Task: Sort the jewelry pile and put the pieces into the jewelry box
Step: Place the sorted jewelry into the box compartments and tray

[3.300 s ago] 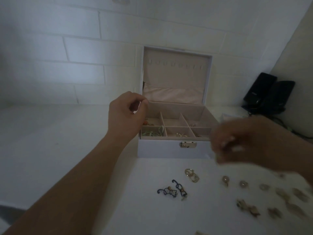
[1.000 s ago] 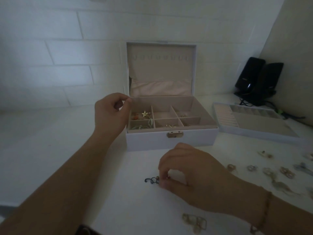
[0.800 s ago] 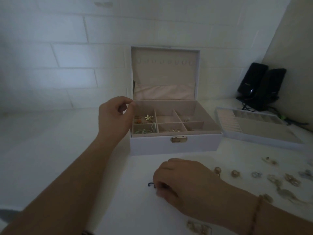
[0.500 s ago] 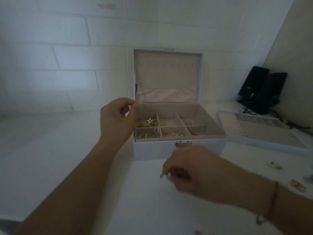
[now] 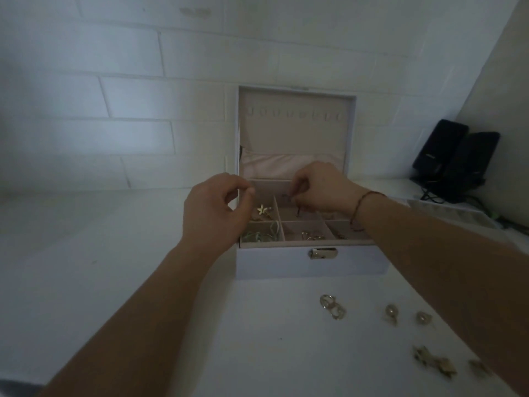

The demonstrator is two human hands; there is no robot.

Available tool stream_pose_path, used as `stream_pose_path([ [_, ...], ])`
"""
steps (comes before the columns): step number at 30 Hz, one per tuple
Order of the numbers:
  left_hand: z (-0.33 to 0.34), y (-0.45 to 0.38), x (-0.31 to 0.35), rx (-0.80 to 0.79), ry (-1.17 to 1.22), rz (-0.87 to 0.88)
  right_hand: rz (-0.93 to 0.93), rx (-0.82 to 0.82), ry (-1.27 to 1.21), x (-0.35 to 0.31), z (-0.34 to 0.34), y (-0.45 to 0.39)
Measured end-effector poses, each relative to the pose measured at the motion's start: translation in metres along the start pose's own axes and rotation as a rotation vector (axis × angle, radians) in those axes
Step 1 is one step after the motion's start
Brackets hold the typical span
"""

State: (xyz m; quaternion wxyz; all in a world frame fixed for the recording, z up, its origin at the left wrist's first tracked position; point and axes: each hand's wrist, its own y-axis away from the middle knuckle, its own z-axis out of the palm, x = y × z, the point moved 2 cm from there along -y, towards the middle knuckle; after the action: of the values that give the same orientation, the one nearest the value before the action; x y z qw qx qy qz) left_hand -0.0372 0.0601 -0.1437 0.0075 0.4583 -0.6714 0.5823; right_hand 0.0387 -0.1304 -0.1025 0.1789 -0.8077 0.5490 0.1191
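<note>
Jewelry box [image 5: 286, 265] open; dark earrings [image 5: 297, 209] apparently dangling over middle compartment.

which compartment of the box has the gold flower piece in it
The back-left compartment of the jewelry box, beside the left hand. The gold flower piece lies there; the front-left one holds a pale green cord instead.
</note>
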Motion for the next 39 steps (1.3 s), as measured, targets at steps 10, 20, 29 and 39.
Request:
stream_pose_path([
  [10, -0.005, -0.001, 0.006, -0.263, 0.071, 0.187, 0.079, 0.276, 0.075, 0.079, -0.084, 0.090],
  [20, 0.002, 0.015, 0.018, -0.537, -0.021, 0.329, 0.530, 0.187, 0.186, 0.215, -0.101, 0.226],
  [29, 0.001, 0.014, 0.019, -0.552, -0.210, 0.305, 0.540, 0.147, 0.201, 0.233, -0.100, 0.215],
  [39, -0.048, 0.009, 0.012, -0.606, -0.245, 0.138, 0.306, 0.079, 0.191, 0.211, -0.092, 0.216],
])
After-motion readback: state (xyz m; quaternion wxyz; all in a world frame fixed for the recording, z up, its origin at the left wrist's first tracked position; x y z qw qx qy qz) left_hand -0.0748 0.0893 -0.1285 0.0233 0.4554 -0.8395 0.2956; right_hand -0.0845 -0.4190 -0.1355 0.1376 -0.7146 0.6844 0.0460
